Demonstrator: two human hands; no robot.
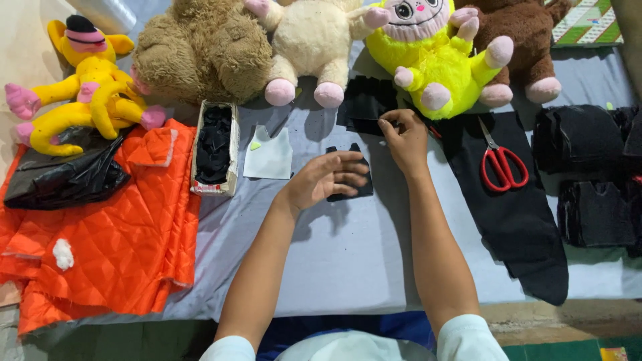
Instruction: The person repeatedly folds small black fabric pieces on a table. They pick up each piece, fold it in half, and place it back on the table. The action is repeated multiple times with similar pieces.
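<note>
My left hand lies flat, fingers spread and loose, pressing down on a small black fabric cutout near the middle of the grey table cover; most of the piece is hidden under my palm, with only its far edge and right side showing at about three o'clock from my knuckles. My right hand is at about one o'clock from the left one, fingertips pinched together at the near edge of a stack of black cut pieces. I think it is nipping a piece of that fabric, but the dark cloth blurs together there and I cannot tell for sure.

At nine o'clock from my left hand lies a pale paper pattern shaped like a little vest, and just beyond it an open cardboard box filled with more black pieces. Further at nine o'clock sits quilted orange fabric with a black plastic bag on its far corner. At three o'clock from my right hand, red-handled scissors rest on a long strip of black cloth, with more black piles near the table's right edge.

Across the twelve o'clock side stand plush toys: a yellow long-limbed toy, a tan bear, a cream bear, a bright yellow doll leaning right over the black stack, and a brown bear.
</note>
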